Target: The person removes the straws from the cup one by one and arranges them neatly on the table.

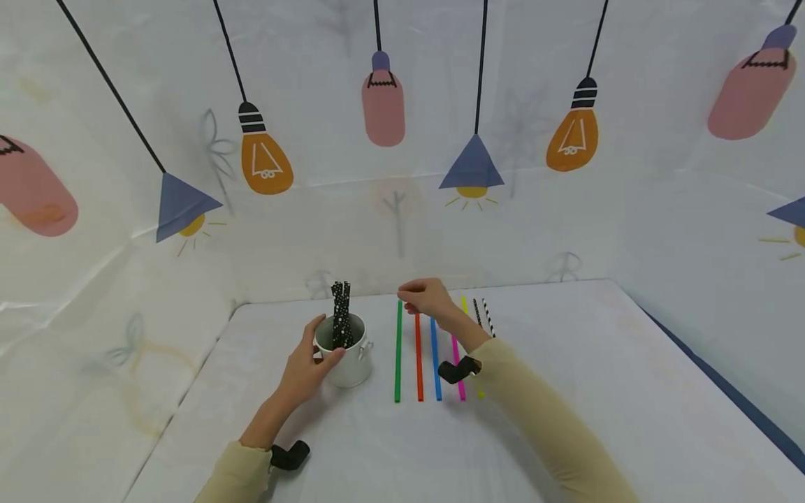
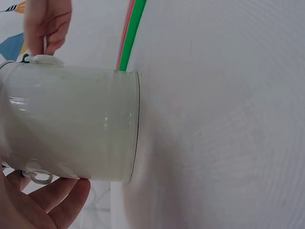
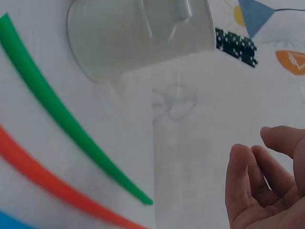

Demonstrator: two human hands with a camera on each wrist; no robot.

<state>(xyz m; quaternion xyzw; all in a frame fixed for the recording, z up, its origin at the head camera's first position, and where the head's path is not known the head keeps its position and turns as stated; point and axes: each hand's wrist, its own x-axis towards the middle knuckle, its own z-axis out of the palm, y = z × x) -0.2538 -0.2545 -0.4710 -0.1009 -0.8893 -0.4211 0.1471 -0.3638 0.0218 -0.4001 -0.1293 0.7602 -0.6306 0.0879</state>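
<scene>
A small white metal pail (image 1: 351,370) stands upright on the table, with a bunch of black straws with white dots (image 1: 342,314) in it. My left hand (image 1: 303,370) holds the pail from its left side, fingers and thumb around its upper part. Above the far ends of a row of straws is my right hand (image 1: 430,299). Its fingers are bent, and in the right wrist view a gap separates thumb and fingertips, with nothing held. Nearest to it lie a green straw (image 1: 398,356), a red-orange straw (image 1: 419,363) and a blue straw (image 1: 436,363).
Farther right in the row are a pink straw (image 1: 462,391), a yellow straw (image 1: 464,304), a black dotted straw (image 1: 477,311) and a black-and-white striped straw (image 1: 488,318), partly behind the right arm. White sheeting printed with lamps (image 1: 402,209) hangs behind the white table (image 1: 566,349).
</scene>
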